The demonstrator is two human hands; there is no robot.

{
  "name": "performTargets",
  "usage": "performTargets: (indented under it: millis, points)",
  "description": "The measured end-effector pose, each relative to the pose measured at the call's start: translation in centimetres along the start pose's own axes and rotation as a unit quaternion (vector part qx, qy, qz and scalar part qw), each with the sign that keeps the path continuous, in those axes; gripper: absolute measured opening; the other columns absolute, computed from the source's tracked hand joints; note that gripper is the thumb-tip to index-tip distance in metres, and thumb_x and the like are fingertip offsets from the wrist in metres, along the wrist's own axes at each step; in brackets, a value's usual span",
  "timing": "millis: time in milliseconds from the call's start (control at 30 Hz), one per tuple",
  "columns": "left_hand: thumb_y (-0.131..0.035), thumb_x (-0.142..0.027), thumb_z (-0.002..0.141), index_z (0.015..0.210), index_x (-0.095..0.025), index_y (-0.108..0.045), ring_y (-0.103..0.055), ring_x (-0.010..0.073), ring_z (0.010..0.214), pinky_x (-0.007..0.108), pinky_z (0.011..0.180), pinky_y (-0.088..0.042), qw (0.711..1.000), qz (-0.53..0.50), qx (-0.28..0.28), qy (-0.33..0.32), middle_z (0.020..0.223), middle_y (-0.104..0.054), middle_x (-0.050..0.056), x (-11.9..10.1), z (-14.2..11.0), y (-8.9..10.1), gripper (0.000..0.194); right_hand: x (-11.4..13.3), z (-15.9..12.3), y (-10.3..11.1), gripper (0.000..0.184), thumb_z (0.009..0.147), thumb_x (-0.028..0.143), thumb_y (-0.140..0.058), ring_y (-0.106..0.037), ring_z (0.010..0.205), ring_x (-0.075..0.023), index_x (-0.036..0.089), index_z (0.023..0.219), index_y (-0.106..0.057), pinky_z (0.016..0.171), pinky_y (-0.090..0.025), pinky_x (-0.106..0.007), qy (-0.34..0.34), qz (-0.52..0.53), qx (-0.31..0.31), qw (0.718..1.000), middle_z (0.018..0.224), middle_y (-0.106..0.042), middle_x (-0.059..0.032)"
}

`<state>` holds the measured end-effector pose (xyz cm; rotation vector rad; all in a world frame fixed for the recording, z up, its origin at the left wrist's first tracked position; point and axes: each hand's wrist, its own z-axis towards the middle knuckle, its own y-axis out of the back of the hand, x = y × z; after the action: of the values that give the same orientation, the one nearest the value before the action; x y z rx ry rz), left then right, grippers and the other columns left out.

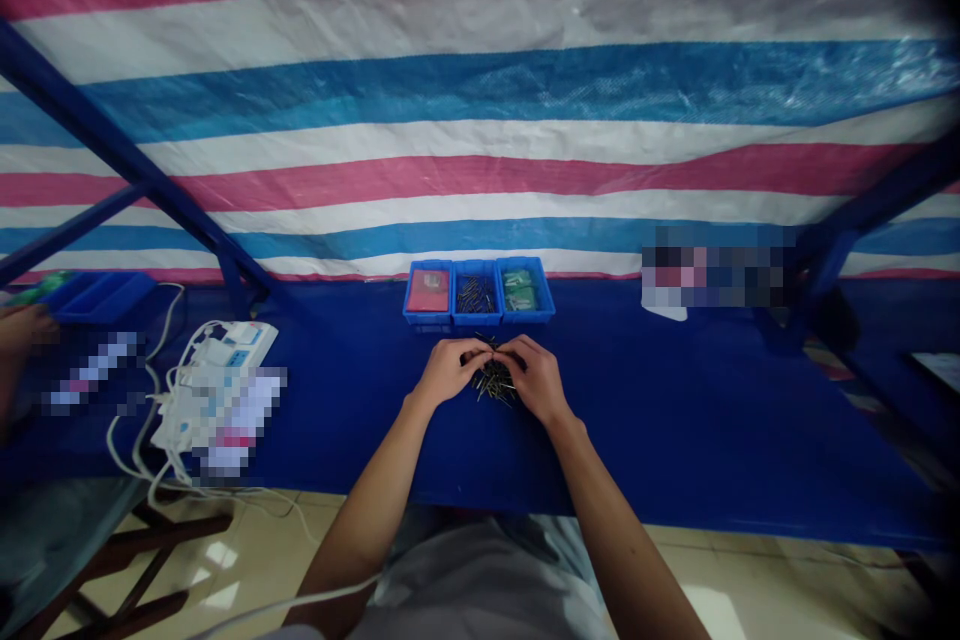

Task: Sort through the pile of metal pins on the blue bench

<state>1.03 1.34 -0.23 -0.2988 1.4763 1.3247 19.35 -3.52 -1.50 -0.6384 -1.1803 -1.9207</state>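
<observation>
My left hand [448, 372] and my right hand [537, 380] meet at the fingertips over a small pile of thin, dark, screw-like pieces [493, 386] on the blue table. Both hands are closed in a pinch, thumbs against forefingers. Whatever sits between the fingertips is too small to make out. Just beyond the hands stand three joined blue bins. A flat red item [429, 295] lies in the left bin [429, 319]. Dark thin pieces [474, 297] like those in the pile fill the middle bin [475, 320]. Small green and clear packets [520, 288] are in the right bin [531, 315].
White power strips [217, 375] with tangled cables lie on the left of the table [675, 420], beside a blurred-out item [244, 420]. Another person's hand [26, 330] is at the far left near a blue tray [97, 297]. A striped tarp [480, 140] hangs behind, between blue frame bars [150, 170].
</observation>
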Motion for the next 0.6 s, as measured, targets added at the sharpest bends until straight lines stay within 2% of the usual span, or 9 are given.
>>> performTargets:
  millis: [600]
  points:
    - [-0.057, -0.035, 0.094, 0.096, -0.018, -0.074, -0.064, 0.0144, 0.066, 0.022, 0.065, -0.044, 1.0, 0.003, 0.003, 0.017, 0.074, -0.073, 0.002, 0.01, 0.12, -0.06, 0.024, -0.02, 0.07, 0.08, 0.009, 0.093, 0.021, -0.058, -0.06, 0.073, -0.016, 0.022, 0.09, -0.067, 0.068, -0.046, -0.028, 0.001, 0.008, 0.003, 1.0, 0.088, -0.063, -0.0026]
